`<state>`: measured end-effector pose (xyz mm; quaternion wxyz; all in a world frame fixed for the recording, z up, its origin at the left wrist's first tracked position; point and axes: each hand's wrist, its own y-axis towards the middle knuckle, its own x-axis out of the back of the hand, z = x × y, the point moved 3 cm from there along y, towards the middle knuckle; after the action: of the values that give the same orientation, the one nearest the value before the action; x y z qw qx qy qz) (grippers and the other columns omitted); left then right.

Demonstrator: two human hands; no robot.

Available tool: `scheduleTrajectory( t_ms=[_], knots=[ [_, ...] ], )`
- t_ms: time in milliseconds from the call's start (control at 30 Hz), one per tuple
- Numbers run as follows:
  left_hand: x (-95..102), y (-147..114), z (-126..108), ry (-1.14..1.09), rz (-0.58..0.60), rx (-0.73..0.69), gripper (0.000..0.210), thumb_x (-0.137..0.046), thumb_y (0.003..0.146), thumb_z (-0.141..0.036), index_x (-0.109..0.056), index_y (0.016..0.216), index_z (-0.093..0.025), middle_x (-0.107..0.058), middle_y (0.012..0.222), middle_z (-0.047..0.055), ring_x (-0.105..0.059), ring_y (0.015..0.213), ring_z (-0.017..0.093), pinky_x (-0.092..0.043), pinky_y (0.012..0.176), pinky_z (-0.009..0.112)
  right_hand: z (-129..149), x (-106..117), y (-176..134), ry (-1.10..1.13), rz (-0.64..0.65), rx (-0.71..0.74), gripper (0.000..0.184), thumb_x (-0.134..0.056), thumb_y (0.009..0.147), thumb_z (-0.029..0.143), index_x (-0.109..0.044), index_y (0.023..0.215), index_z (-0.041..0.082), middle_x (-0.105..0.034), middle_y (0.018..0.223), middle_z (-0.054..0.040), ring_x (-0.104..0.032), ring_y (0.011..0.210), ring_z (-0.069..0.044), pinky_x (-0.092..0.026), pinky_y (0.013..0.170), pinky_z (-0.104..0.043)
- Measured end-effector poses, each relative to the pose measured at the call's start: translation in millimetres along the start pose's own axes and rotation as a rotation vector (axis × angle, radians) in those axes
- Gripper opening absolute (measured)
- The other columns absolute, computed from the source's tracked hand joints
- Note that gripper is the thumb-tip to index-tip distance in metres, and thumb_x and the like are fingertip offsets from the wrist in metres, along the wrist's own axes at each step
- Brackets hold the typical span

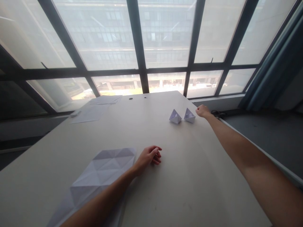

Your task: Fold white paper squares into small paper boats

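Observation:
My left hand (149, 155) rests on the table beside a large creased sheet of white paper (104, 167). Its fingers are loosely bent and apart, with nothing in them. The forearm crosses over the sheet and hides part of it. Farther off, my right hand (203, 111) is closed in a fist near the table's right edge, and no object shows in it. Just left of that fist stands a small folded paper shape (189, 116) with pointed tips. A second folded paper shape (175, 117) stands close beside the first, a small gap between them.
Flat sheets of white paper (91, 113) lie at the far left of the white table (189, 176). Near them is a small pale object (75, 113). Two small round spots mark the far end. Large windows (165, 34) rise behind, with a blue curtain (272, 66) at right.

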<state>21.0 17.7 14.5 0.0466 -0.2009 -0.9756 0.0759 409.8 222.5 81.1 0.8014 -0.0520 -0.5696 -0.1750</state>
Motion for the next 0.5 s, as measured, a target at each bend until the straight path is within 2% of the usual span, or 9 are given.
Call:
scheduleTrajectory(
  t_ms=[167,333,433,500],
  knots=[
    [0.2,1,1,-0.002,0.000,-0.005,0.041,-0.057,0.082,-0.051,-0.063,0.097,-0.013,-0.060,0.075,0.004,-0.065,0.060,0.015,-0.053,0.052,0.025,-15,1,-13,0.093,-0.078,0.000,0.022,-0.053,0.087,0.021,-0.072,0.091,0.012,-0.071,0.100,-0.0195,-0.065,0.097,-0.028,-0.046,0.079,-0.032],
    [-0.5,3,3,-0.002,-0.001,-0.010,0.042,-0.059,0.080,-0.052,-0.063,0.096,-0.013,-0.061,0.075,0.004,-0.065,0.060,0.016,-0.053,0.052,0.026,-27,2,-35,0.358,-0.218,-0.038,0.027,-0.046,0.087,0.018,-0.069,0.100,0.010,-0.070,0.100,-0.0192,-0.064,0.090,-0.024,-0.045,0.078,-0.030],
    [-1.5,5,5,0.005,0.004,-0.019,0.041,-0.058,0.080,-0.051,-0.063,0.095,-0.013,-0.060,0.075,0.003,-0.065,0.060,0.016,-0.054,0.052,0.026,-20,3,-62,0.468,-0.348,-0.031,0.035,-0.038,0.087,0.015,-0.065,0.108,0.008,-0.069,0.099,-0.0198,-0.063,0.087,-0.022,-0.045,0.078,-0.029],
    [-2.8,5,5,0.014,0.006,-0.032,0.040,-0.057,0.081,-0.049,-0.063,0.095,-0.013,-0.060,0.075,0.003,-0.065,0.059,0.015,-0.053,0.051,0.026,-8,1,-88,0.577,-0.444,0.031,0.035,-0.036,0.086,0.016,-0.064,0.106,0.008,-0.069,0.095,-0.0200,-0.063,0.083,-0.022,-0.046,0.075,-0.029]
  ],
)
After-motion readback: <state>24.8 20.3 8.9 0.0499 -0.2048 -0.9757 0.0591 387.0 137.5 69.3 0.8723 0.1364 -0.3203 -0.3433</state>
